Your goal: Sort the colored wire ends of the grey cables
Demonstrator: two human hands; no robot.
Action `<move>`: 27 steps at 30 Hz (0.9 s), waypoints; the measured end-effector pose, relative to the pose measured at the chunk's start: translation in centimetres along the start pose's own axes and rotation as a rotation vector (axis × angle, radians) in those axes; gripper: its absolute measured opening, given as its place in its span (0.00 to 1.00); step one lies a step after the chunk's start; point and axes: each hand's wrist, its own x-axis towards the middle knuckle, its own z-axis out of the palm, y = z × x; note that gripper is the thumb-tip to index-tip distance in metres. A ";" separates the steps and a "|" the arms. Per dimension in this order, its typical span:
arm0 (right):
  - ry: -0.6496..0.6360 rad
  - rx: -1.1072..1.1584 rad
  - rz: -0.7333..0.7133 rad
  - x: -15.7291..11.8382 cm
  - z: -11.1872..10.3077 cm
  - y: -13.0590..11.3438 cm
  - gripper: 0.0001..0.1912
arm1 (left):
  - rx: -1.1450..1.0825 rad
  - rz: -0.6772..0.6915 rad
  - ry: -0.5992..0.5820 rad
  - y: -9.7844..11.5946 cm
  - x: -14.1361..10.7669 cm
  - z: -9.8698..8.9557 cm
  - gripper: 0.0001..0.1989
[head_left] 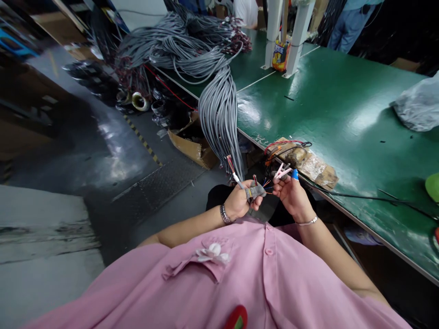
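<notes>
My left hand (242,201), with grey covers on some fingers, is closed around the end of a grey cable (238,181). White, red and other thin wires (229,162) stick out of a pale sleeve above this hand. More fine blue, orange and dark wire ends (265,184) fan out at its fingertips toward the right. My right hand (291,196) has curled fingers and a blue cover on the thumb. A small pink clip-like tool (282,172) sits at those fingers, which seem to grip it; their contact is partly hidden.
A large bundle of grey cables (219,100) hangs over the edge of the green table (329,109). Beside my right hand lies a taped block (315,169) with red and black leads. A cardboard box (192,146) stands on the floor. A person (353,25) stands behind the table.
</notes>
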 end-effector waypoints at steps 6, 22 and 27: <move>-0.044 0.051 -0.058 0.6 1.2 -1.2 0.23 | -0.031 -0.070 -0.081 0.4 0.9 0.8 0.16; -0.002 0.064 -0.077 0.9 1.6 -0.9 0.26 | -0.028 -0.127 -0.080 -0.3 2.5 1.2 0.15; -0.068 0.098 -0.009 0.9 0.9 -0.8 0.29 | -0.002 -0.105 -0.063 -0.3 1.6 1.3 0.16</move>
